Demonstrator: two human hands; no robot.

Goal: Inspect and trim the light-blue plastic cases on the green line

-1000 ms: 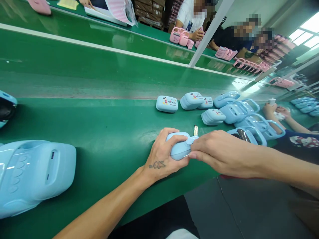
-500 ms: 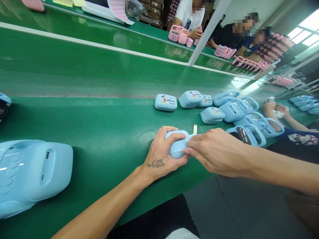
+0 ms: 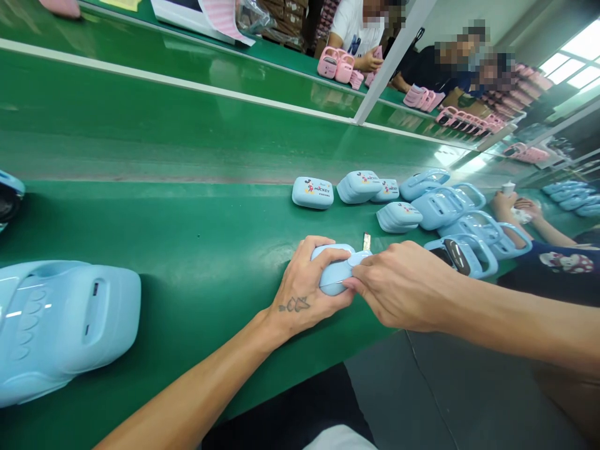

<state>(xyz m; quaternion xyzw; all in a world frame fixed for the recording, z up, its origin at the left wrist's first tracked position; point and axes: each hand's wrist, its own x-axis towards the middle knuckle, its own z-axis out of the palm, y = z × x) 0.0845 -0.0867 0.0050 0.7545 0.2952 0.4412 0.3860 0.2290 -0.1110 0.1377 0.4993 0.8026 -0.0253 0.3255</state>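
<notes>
A rounded light blue plastic case (image 3: pixel 335 275) is held low over the green table, with my left hand (image 3: pixel 302 287) wrapped round it from the left. The fingers of my right hand (image 3: pixel 387 278) are closed in a pinch against its right end. Part of the case there is hidden under those fingers. Just beyond the fingertips a small pale strip (image 3: pixel 366 241) sticks up; what it belongs to I cannot make out. Behind my hands lies a blue cover printed with Mickey (image 3: pixel 312 193), beside a stack of similar covers (image 3: pixel 360 187).
A large light blue plastic housing (image 3: pixel 107 312) lies at the left on the green table (image 3: pixel 197 244). Several blue housings with handles (image 3: pixel 443 206) crowd the right, near a co-worker's hands (image 3: pixel 506 203). A white post (image 3: pixel 389 62) rises beyond; people handle pink parts (image 3: pixel 344 67) behind it.
My hands keep nearly the same grip on the case, with only a slight shift. The large housing at the left appears slightly further right in view.
</notes>
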